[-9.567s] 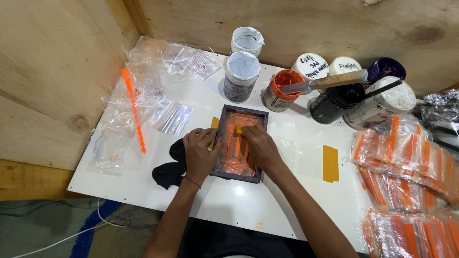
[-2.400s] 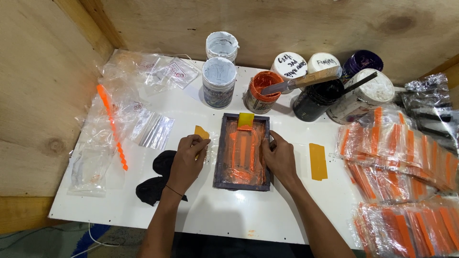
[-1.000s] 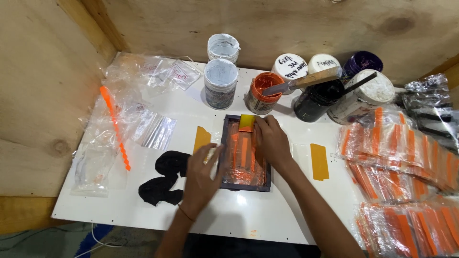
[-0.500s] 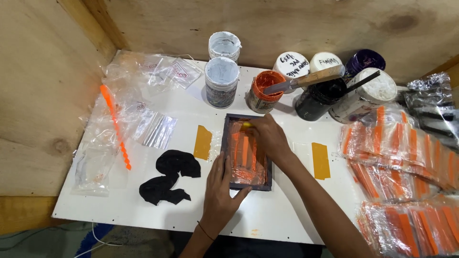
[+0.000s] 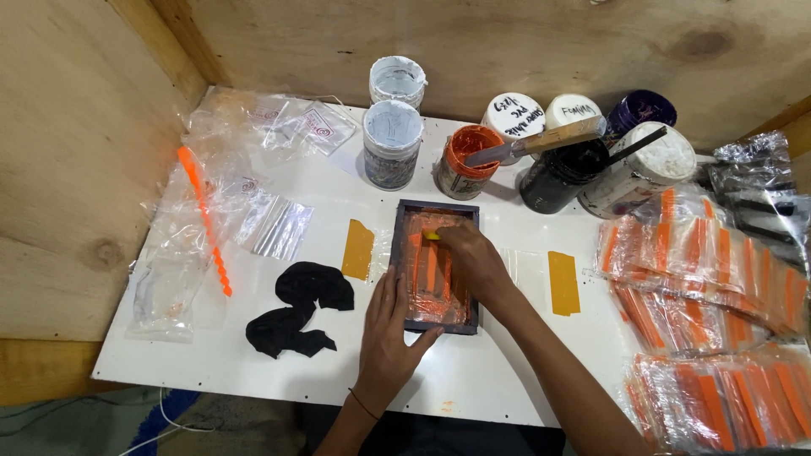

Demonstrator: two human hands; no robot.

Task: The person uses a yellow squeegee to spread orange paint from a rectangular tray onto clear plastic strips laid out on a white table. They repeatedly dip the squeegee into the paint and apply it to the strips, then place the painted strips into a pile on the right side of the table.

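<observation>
Frame (image 5: pixel 437 266), a small dark screen with wet orange ink across its mesh, lies near the middle of the white counter (image 5: pixel 473 397), a little toward the front edge. The left hand (image 5: pixel 390 333) lies flat with its grip spread, thumb on the frame's near rail; the right hand (image 5: pixel 471 260) has its grip pressed together on a small yellow scraper (image 5: pixel 432 236) at the frame's far end. Judging from this, the frame could skid if the flat palm eases off, smearing the print, and ink could creep over the rails onto the counter or fingers. An open orange pot (image 5: pixel 464 160) just behind the frame carries a wood-handled knife (image 5: pixel 541 141) balanced across it, which a raised elbow might knock over. Along the back edge stand round tubs with white, grey and purple lids. Clear bags (image 5: pixel 710 279) of orange strips pile up at the right edge; emptier clear bags (image 5: pixel 253 203) lie at the left, beside a black rag (image 5: pixel 300 308).
</observation>
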